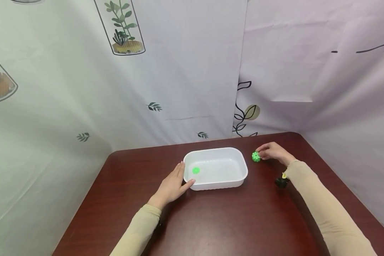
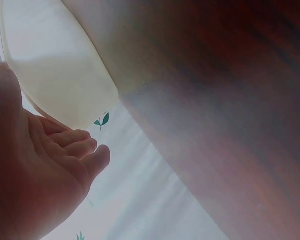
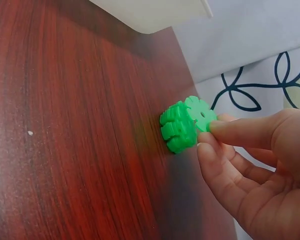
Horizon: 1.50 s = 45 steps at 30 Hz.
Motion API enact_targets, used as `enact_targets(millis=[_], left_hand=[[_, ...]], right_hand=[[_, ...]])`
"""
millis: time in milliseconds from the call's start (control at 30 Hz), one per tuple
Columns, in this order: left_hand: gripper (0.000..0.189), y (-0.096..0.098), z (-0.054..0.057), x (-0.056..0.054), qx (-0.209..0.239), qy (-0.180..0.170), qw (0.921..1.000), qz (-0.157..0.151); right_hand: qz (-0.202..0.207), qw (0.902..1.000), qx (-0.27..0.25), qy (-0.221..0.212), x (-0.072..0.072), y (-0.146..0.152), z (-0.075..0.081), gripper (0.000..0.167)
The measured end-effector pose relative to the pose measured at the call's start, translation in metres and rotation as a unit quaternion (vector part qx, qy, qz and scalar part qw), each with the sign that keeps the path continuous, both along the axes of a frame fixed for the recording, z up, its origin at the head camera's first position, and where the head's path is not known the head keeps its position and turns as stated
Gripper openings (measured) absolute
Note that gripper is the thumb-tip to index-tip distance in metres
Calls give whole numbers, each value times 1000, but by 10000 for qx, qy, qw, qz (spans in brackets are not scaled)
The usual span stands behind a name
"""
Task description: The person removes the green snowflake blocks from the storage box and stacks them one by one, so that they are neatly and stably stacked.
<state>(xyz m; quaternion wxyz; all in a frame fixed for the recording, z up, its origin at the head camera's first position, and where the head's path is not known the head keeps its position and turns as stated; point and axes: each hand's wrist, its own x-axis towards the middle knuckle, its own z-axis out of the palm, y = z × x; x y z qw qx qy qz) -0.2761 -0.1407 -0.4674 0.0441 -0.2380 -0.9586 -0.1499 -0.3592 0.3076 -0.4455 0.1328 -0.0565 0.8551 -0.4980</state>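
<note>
A white rectangular tray (image 1: 216, 186) stands on the dark red table, with a green disc (image 1: 196, 170) lying inside at its left end. My left hand (image 1: 172, 183) rests against the tray's left end, fingers extended along the outside and thumb by the near corner. To the right of the tray, my right hand (image 1: 273, 153) pinches a green notched disc (image 3: 201, 114) between thumb and fingertips. That disc leans at an angle against a short stack of matching green discs (image 3: 177, 129). In the left wrist view the tray wall (image 2: 65, 85) rises beside my left hand (image 2: 50, 165).
The reddish-brown wooden table (image 1: 224, 220) ends at a white curtain (image 1: 192, 71) with printed plants, which hangs behind and along the sides. A small black device (image 1: 281, 181) with a yellow bit sits beneath the right wrist.
</note>
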Motion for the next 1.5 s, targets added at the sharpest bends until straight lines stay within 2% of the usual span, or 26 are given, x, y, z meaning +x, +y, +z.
enact_targets(millis=[200,700,1000,1100,1200,1367,1433,1500], left_hand=[[91,0,0,0,66,-53,10000,-1],[90,0,-1,-1,124,-50,9999,-50],[90,0,0,0,179,-132,9998,3],[90,0,0,0,166,-135,9998,12],[90,0,0,0,191,-184,9996,-1],[91,0,1,1,207,-233,9995,34],[90,0,2,1,209,-235,9995,50],[90,0,2,1,229,-255,9994,40]], right_hand=[[-37,9999,28,-97,1,2,0,32],[3,9999,-10,137,1,3,-5,33],[-52,9999,76,111,1,2,-6,32],[6,9989,389,269,3,1,-3,33],[155,9943,910,533,4,-1,-1,39],[657,9736,1860,1148,5,-5,-4,55],[777,9661,2069,1332,5,-7,-8,58],[785,9642,2118,1390,6,-9,-10,58]])
